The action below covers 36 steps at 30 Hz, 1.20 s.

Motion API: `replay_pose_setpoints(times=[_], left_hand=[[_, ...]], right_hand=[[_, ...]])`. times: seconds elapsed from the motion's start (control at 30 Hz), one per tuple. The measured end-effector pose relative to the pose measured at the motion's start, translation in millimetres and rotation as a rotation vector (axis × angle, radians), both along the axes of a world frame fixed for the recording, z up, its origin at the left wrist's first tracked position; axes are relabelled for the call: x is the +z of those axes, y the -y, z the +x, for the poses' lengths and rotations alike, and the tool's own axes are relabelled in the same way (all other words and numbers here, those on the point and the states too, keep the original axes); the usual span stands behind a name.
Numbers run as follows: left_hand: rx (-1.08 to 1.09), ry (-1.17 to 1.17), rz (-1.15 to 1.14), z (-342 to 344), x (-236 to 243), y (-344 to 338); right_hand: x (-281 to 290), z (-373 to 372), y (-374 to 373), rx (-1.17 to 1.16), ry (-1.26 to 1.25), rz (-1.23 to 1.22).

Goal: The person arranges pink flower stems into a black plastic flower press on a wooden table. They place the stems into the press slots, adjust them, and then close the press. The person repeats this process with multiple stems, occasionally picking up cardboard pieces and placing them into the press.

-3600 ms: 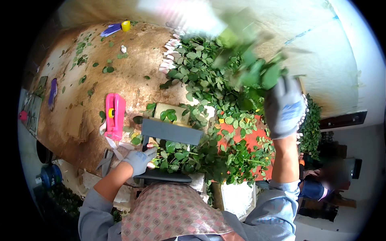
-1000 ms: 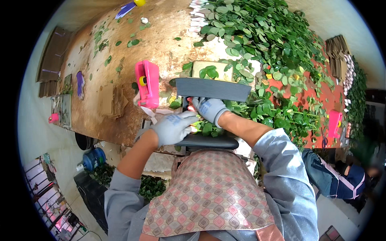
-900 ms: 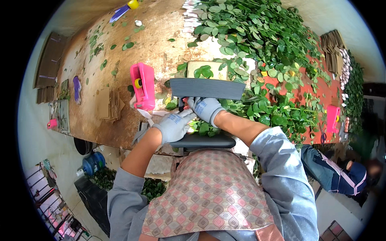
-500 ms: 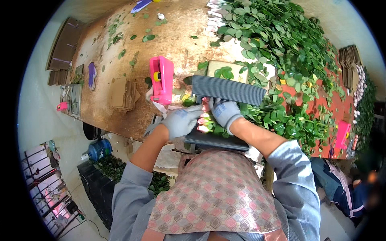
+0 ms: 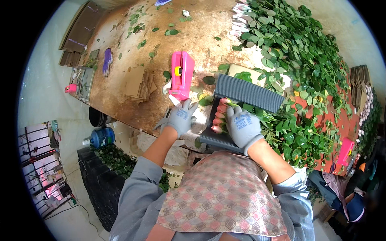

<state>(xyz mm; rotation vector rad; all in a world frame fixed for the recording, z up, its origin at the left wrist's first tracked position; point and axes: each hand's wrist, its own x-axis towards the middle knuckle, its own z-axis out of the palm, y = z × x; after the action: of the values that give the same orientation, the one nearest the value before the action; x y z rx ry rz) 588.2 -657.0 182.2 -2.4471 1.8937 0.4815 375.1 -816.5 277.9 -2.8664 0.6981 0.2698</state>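
Observation:
Pink roses (image 5: 219, 116) lie in a row on a dark ribbed stand (image 5: 249, 93), their heads pointing left. My right hand (image 5: 243, 127), in a grey glove, is closed over the stems just behind the heads; its fingertips are partly hidden. To the left, my gloved left hand (image 5: 179, 119) has its fingers apart at the near end of a pink tape dispenser (image 5: 182, 76). A white strip (image 5: 174, 100) sticks out there, close to the fingertips; whether they touch it cannot be made out.
Leafy rose stems (image 5: 293, 44) are heaped on the right. Cardboard pieces (image 5: 140, 84) and a purple glove (image 5: 107, 62) lie on the left of the table. A second pink dispenser (image 5: 345, 151) stands far right. Below the table edge is a blue water bottle (image 5: 101, 137).
My left hand has left the roses and moved left to the dispenser's near end. My right hand stays at the roses, now over their stems. The whole view has shifted.

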Motion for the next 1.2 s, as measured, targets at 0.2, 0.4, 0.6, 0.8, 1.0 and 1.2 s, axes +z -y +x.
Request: replay_pose_setpoints(times=[0.2,0.4,0.6,0.8,1.0,1.2], left_hand=[[-0.118,0.173,0.062,-30,-2,-122],[0.074,0.076,0.551,-24,36,-226],[0.134,0.086,-0.295,10,32,-123],[0.093,0.281,0.087,29,9,-22],[-0.187,0.428,0.285,-4,-16,-30],[-0.093,0.066,-0.073,-28,-10,-144]], right_hand=[[10,-42,-1,-0.197,0.025,0.09],[13,-77,-10,-0.396,0.134,0.077],[26,-75,-19,-0.434,0.238,0.055],[34,-75,-29,-0.455,0.271,0.0],[25,-81,-55,-0.518,0.223,-0.003],[36,-85,-61,-0.593,0.438,-0.073]])
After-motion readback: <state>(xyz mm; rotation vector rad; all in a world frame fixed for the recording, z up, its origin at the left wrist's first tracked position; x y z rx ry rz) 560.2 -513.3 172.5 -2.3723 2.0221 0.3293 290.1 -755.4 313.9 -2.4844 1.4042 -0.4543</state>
